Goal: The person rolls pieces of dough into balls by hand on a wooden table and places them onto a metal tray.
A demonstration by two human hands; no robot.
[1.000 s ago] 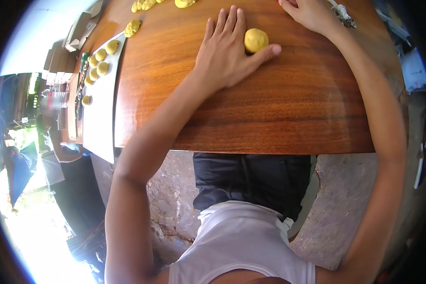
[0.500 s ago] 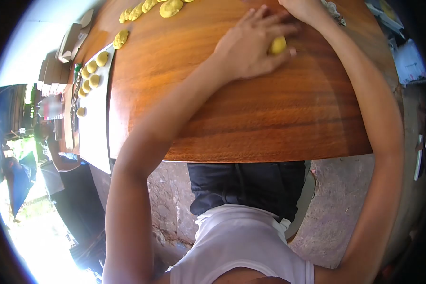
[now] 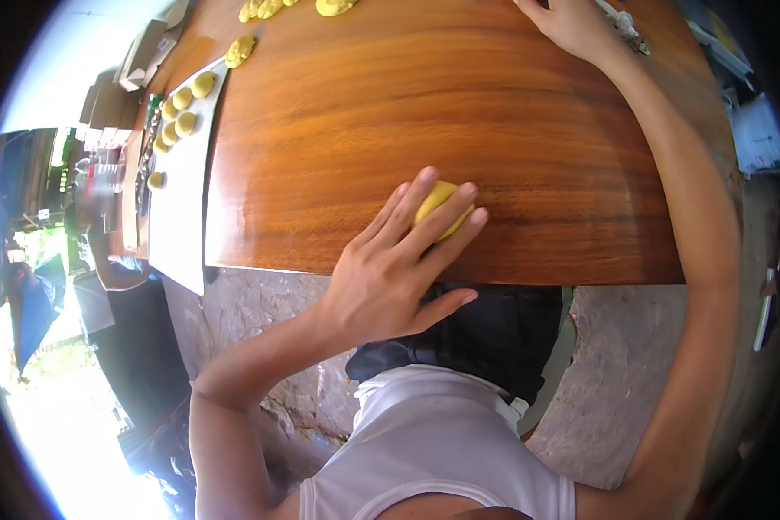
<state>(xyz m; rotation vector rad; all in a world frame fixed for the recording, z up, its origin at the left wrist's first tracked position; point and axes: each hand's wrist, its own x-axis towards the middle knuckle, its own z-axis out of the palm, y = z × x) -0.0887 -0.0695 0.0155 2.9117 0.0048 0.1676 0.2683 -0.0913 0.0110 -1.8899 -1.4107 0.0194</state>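
Observation:
My left hand lies with its fingers spread over a ball of yellow dough close to the front edge of the wooden table. The dough shows between and beyond the fingers, which do not wrap round it. At the top of the view, my right hand is over the far right part of the table. The frame's edge cuts off most of its fingers, so what they do is hidden. Beside it lies a crumpled whitish thing that I cannot make out.
On the left, a white board or tray carries several round dough balls. Rougher yellow dough lumps lie along the table's far left. Cardboard boxes stand behind the tray. Another person's arm shows at the left.
My left hand has come back toward my body with the dough ball beneath it, from the table's far middle to its front edge. My right hand stays at the far right.

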